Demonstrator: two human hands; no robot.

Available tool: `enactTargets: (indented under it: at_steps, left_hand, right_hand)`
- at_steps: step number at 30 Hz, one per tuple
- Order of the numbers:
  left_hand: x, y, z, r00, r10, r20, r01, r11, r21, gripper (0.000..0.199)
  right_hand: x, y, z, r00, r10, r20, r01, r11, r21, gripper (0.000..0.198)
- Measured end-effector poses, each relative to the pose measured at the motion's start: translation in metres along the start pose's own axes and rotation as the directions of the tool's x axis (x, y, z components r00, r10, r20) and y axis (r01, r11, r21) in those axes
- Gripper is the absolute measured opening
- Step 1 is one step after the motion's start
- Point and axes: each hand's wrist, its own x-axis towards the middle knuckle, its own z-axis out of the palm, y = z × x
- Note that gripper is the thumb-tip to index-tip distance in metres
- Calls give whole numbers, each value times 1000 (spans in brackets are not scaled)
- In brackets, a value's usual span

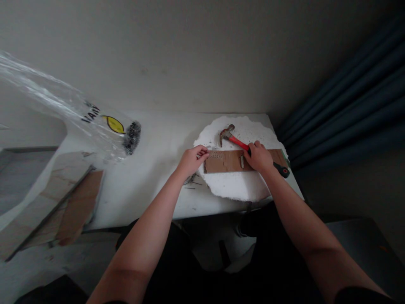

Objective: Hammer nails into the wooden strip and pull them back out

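two hands, one hammer, one brown strip on a white slab

we count two hands, one hammer [238,142], one brown strip [229,164] and one white slab [226,185] under it, on one white table [148,173]. the right hand [260,156] is closed around the hammer's handle, over the strip; the hammer's head lies on the slab beyond the strip. the left hand [193,160] has its fingers curled, tips close together at the strip's left end; we can't tell if they pinch anything. one small metal piece [242,161] sits mid-strip. loose nails [191,180] lie by the left wrist, too bunched to count.

around: one clear plastic wrap [115,124] at left, one brown panel [80,207] at the table's left end, blue curtain [348,97] at right.

the right hand hides part of strip and handle; tiny marks near the left fingertips are too small to read.
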Motion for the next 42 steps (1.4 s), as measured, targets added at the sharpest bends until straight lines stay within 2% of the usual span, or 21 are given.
enactTargets:
  at_steps: [24,42]
  left_hand:
    - [0,-1,2,1000,-2,7,2,999,37,8]
    - [-1,-1,1,1000,8,24,-9,1000,28,10]
  right_hand:
    - [-1,-2,-4,998,30,60,-30,1000,2,38]
    - [-1,-1,-3,1000,7,14,-7,1000,-3,37]
